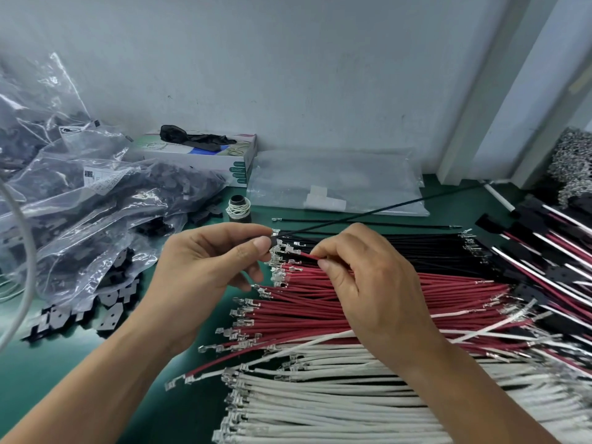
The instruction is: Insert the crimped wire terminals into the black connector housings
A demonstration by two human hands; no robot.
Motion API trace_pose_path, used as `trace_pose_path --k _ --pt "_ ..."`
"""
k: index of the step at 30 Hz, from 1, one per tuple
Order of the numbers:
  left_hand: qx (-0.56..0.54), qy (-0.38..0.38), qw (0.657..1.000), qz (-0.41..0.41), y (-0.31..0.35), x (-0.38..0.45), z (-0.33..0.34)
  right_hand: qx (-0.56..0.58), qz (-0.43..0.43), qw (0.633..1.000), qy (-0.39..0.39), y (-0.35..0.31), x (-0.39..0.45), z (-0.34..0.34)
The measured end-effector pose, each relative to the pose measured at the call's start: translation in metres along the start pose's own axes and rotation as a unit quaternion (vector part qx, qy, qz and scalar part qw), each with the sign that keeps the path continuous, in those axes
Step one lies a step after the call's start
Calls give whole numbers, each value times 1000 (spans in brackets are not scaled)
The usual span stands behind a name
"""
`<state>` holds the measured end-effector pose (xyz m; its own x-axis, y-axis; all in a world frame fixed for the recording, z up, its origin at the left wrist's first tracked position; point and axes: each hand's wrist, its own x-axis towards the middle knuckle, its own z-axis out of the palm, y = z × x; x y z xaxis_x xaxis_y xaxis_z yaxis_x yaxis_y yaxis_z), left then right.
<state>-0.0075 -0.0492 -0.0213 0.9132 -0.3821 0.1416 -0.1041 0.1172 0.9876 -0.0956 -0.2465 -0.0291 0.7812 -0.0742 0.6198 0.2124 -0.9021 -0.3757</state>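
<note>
Lying far left: bags (80,187) of clear plastic, heaped, full of black housings; more loose housings (109,310) on the green mat (64,363) just in front.
Cable: white, curving down the left edge (27,251).
Back left: glove box (205,155) against the wall, a black glove (192,137) draped on top.
Spool: small dark roll (238,208) wound with pale bands, between glove box and hands.
Left hand (205,267): raised over the mat, thumb and forefinger pinching a small black housing (273,242); other fingers curled under.
Black wire (368,216): running up and right from the housing, apparently already seated in it, though the joint is too small to tell.
Red wire (309,255): terminal (290,250) pointing at the housing, just beside it; entry not clear.
Right hand (362,283): thumb and forefinger pinching the red wire close behind its terminal.
Centre back: flat clear bag (336,184) with white pieces inside.
Under hands: black wires (416,246) farthest, red wires (384,296) in the middle, white wires (320,395) nearest, all side by side, terminals to the left.
Far right: finished sets (551,251) of red and white wires in black housings, stacked; a grey tangled metallic mass (573,161) behind.
</note>
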Motion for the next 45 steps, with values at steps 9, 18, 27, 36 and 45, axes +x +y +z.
trace_pose_path --k 9,18,27,36,45 --pt "-49 -22 998 -23 4 -2 2 88 16 996 9 0 -1 -8" --pt "-85 -73 992 -61 5 -4 4 45 -42 996 59 -2 -3 -9" --pt "-101 -82 988 -79 3 -3 4 70 -33 994 71 -2 -4 -10" --pt "-105 -86 987 -89 5 -3 4 69 -34 994 72 -3 -4 -8" --pt "-111 -94 985 -93 6 -4 4 59 -27 993 94 -1 -4 -9"
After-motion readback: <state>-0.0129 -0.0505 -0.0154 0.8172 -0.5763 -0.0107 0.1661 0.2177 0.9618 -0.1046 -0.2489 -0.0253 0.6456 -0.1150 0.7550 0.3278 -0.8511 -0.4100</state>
